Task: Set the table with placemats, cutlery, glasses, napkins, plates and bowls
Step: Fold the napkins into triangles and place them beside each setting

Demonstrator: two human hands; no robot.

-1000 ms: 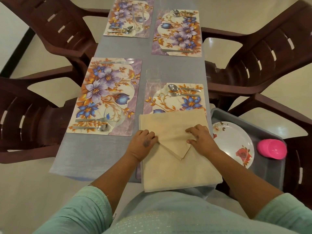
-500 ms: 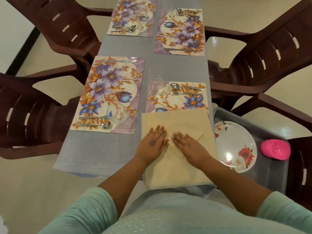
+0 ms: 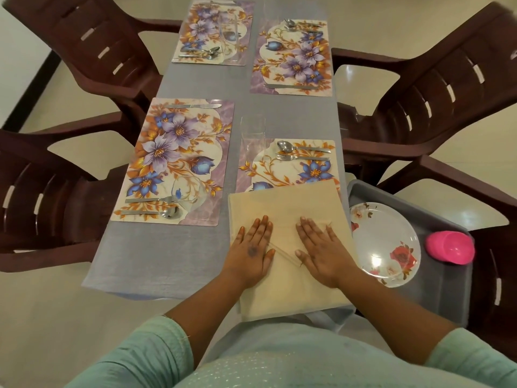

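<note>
Left hand (image 3: pixel 251 252) flat, fingers straight, pressing napkin (image 3: pixel 288 247) at lower centre. Napkin hides near end of placemat (image 3: pixel 288 169); folded flap's point aims toward frame bottom, between hands. Right hand (image 3: pixel 321 250) flat too. Plate (image 3: pixel 389 242) in tray (image 3: pixel 447 289), right.

Left hand (image 3: pixel 251 254), right hand (image 3: pixel 321 252) pressed flat on beige napkin (image 3: pixel 285 292); plate (image 3: pixel 387 242) in tray (image 3: pixel 447 287).
</note>
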